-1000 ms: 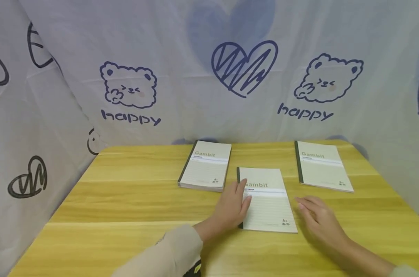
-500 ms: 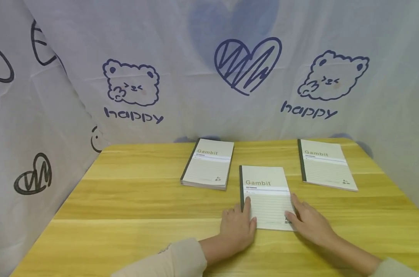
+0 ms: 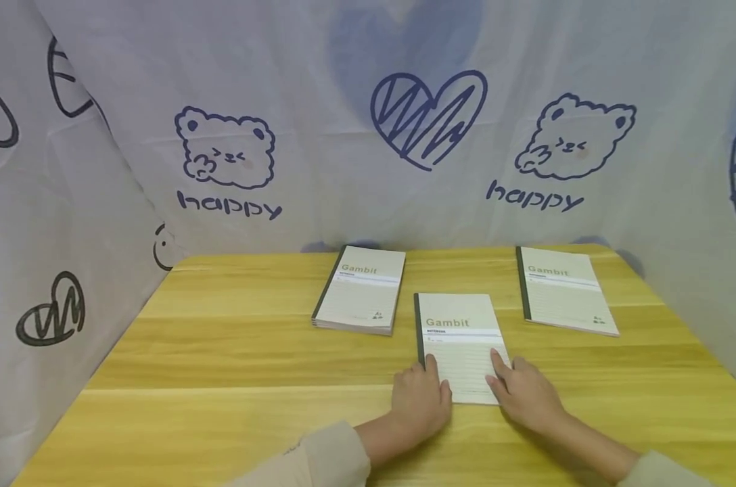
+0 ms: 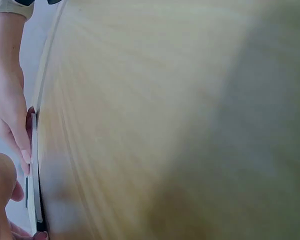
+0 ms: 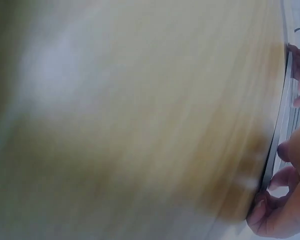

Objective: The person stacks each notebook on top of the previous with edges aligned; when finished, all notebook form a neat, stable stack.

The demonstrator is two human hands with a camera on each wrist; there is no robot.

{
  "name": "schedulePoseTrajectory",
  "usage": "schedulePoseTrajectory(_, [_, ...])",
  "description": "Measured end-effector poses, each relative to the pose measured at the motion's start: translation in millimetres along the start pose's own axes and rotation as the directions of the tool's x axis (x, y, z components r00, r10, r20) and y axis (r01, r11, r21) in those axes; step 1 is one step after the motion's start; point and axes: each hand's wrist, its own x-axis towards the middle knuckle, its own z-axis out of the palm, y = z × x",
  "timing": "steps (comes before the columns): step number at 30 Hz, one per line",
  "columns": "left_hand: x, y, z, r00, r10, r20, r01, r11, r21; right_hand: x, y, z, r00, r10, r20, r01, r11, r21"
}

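Note:
A pale notebook [image 3: 462, 358] with a black spine and "Gambit" on its cover lies near the middle of the wooden table. My left hand [image 3: 419, 404] grips its lower left side, index finger and thumb on the cover. Opposite, my right hand [image 3: 531, 398] holds the lower right side, with two digits over the cover and the others round the edge. The left wrist view shows the notebook's thin edge [image 4: 36, 175] between both hands. Fingertips [image 5: 257, 212] of the right hand curl at the notebook's edge in the right wrist view.
A neat stack of matching notebooks [image 3: 364, 284] stands behind and to the left. Another such notebook [image 3: 565, 291] lies at the back right of the table [image 3: 222, 358]. A white printed cloth [image 3: 325, 155] hangs along the table's far edge and the left side.
My left hand has slid down the notebook's spine toward its lower corner. The right hand, apart from it a second ago, has come in and taken hold of the right side.

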Motion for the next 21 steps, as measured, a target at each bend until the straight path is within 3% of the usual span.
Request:
schedulePoseTrajectory(3, [-0.9,-0.4,1.4,0.998,-0.030,-0.049,0.025,0.995,-0.098,0,-2,1,0.999,0.037,0.019,-0.038,0.999,0.007])
schedulePoseTrajectory(7, [-2.8,-2.9,0.1,0.994,-0.067,-0.089,0.042,0.965,-0.257,1,-4,1,0.997,0.068,0.036,-0.069,0.997,0.024])
schedulePoseTrajectory(10, [-5.1,-7.1,-2.8,0.994,-0.065,-0.083,0.027,0.920,-0.392,-1,-5,1,0.995,0.084,0.049,-0.085,0.996,0.029])
schedulePoseTrajectory(12, [-5.7,-9.9,-4.4,0.996,-0.063,-0.066,0.022,0.869,-0.494,-2,-4,1,0.994,0.095,0.059,-0.097,0.995,0.033])
schedulePoseTrajectory(14, [-5.6,-12.8,-4.8,0.996,-0.072,-0.052,0.026,0.799,-0.600,-3,-4,0,0.993,0.100,0.066,-0.103,0.994,0.035])
schedulePoseTrajectory(17, [-3.2,-17.2,-3.0,0.995,-0.102,-0.018,0.052,0.647,-0.760,-2,-2,-1,0.993,0.096,0.071,-0.098,0.994,0.037])
schedulePoseTrajectory(19, [-0.5,-19.4,-2.3,0.990,-0.139,0.017,0.088,0.528,-0.844,0,-2,-2,0.993,0.091,0.072,-0.093,0.995,0.034])
schedulePoseTrajectory(21, [1.7,-21.0,-1.9,0.980,-0.177,0.086,0.150,0.390,-0.908,1,-2,-2,0.993,0.089,0.082,-0.092,0.995,0.036])
